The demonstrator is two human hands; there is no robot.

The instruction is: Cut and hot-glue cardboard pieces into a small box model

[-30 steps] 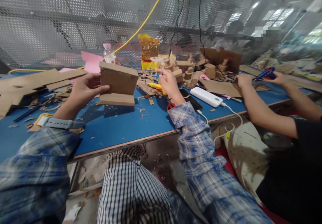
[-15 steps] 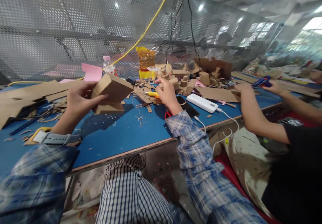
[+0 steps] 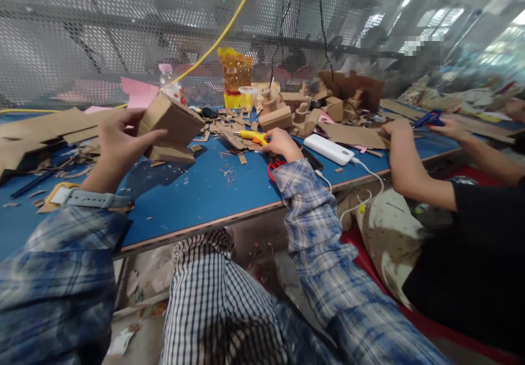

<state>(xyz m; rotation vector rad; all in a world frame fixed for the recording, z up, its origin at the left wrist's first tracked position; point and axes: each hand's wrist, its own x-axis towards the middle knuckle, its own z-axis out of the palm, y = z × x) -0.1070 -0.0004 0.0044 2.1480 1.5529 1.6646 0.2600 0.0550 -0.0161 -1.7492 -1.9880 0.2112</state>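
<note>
The right hand (image 3: 282,143) has dropped from mid-air to the tabletop (image 3: 205,190) and now rests on the yellow glue gun (image 3: 250,135), fingers curled over its rear end; from this angle I cannot quite tell whether they have closed around it or merely lie on top. Half a second ago that hand hung above the clutter with its fingers pinched and nothing in it, so the reach for the tool looks finished and the lift not yet begun.

The left hand (image 3: 118,146) holds the folded cardboard piece (image 3: 170,127) clear of the tabletop, thumb on the near face and fingers wrapped behind. Compared with a second ago, the piece has turned: it faced the camera square and upright then, and now it is tilted with its top edge swung away to the right, showing a slanted side. It has also moved a little leftward and closer to the cardboard sheets (image 3: 45,129) at the far left. It seems the piece is being presented for gluing.

Beside the right wrist lie red scissors (image 3: 274,169) and a white power bank (image 3: 333,149). A co-worker's hands (image 3: 445,127), at the far right, grip a blue tool (image 3: 429,117), much as before.
</note>
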